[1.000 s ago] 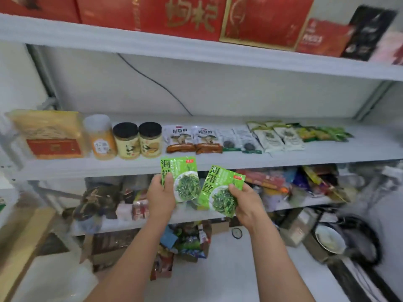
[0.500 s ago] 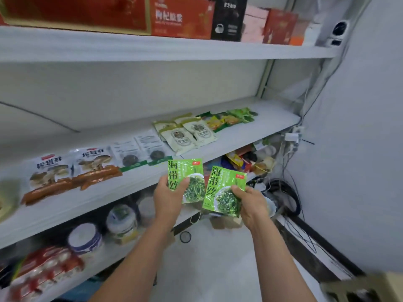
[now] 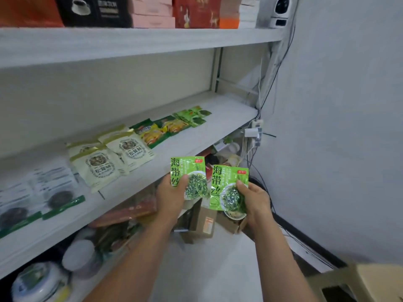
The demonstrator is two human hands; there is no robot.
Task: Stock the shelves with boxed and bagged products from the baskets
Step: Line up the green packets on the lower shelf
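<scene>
My left hand (image 3: 171, 196) grips a green seaweed packet (image 3: 189, 171) by its lower left corner. A second green seaweed packet (image 3: 226, 182) of the same kind is held upright in my right hand (image 3: 255, 201). Both packets hang in front of the middle shelf (image 3: 196, 138), just below its front edge, near its right end. On that shelf lie rows of flat bags: cream mushroom bags (image 3: 113, 155), yellow-green bags (image 3: 159, 129) and green seaweed bags (image 3: 193, 115).
The right end of the middle shelf is bare. Boxes (image 3: 196, 12) line the top shelf, with a white camera (image 3: 281, 9) at its end. Tubs and packets crowd the lower shelf (image 3: 72, 260). Cardboard boxes (image 3: 202, 223) sit on the floor. Cables run down the right wall (image 3: 349, 127).
The view has swung to the right along the shelf, toward its right end and the wall. Both hands still hold their packets, side by side.
</scene>
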